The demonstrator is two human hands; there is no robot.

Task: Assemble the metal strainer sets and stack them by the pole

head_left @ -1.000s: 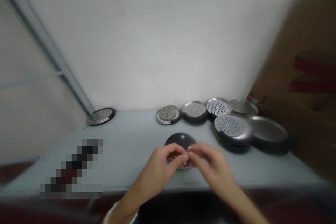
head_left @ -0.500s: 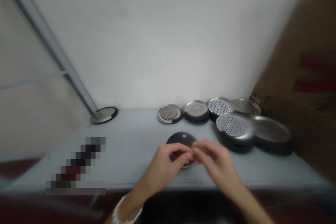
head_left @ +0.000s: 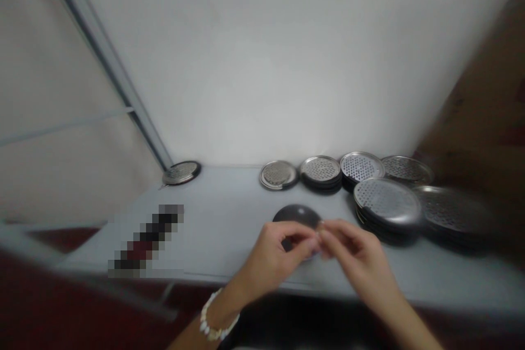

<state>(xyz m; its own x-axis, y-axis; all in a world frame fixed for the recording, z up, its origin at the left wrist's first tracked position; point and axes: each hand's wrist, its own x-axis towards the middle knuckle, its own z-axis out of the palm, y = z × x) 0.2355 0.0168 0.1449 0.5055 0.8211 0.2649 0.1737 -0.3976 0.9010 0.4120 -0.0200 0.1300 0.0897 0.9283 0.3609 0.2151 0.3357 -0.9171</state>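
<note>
Dark domed disc: lies on the desk, beneath the hands.
Left hand and right hand: fingertips pinched together above it, holding something too small to tell.
Right of them: stacked perforated metal discs.

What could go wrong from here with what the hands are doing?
The small piece pinched between the left hand and right hand could slip and be hard to find. The dark round disc under them might get nudged towards the table's front edge. The stack of perforated metal discs beside the right hand could slide if bumped.
</note>
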